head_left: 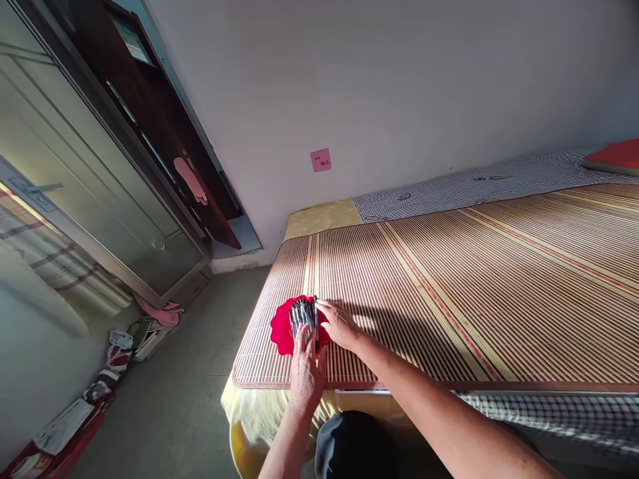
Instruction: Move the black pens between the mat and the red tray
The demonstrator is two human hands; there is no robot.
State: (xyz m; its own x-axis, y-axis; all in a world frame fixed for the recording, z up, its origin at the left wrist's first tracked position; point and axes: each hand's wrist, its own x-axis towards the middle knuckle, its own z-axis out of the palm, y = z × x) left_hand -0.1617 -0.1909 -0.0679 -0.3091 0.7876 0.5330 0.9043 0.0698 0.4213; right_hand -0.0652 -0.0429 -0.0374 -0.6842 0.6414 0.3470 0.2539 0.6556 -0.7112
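Note:
A red scalloped plate lies near the front left corner of a striped bamboo mat that covers a bed. A bundle of dark pens rests on the plate. My left hand lies flat behind the bundle, with its fingertips against the near ends of the pens. My right hand comes in from the right, its fingers curled onto the bundle's right side.
A pink sticky note is stuck on the white wall. A red cushion lies at the bed's far right. Glass sliding doors stand at left. Papers and clutter lie on the floor below them.

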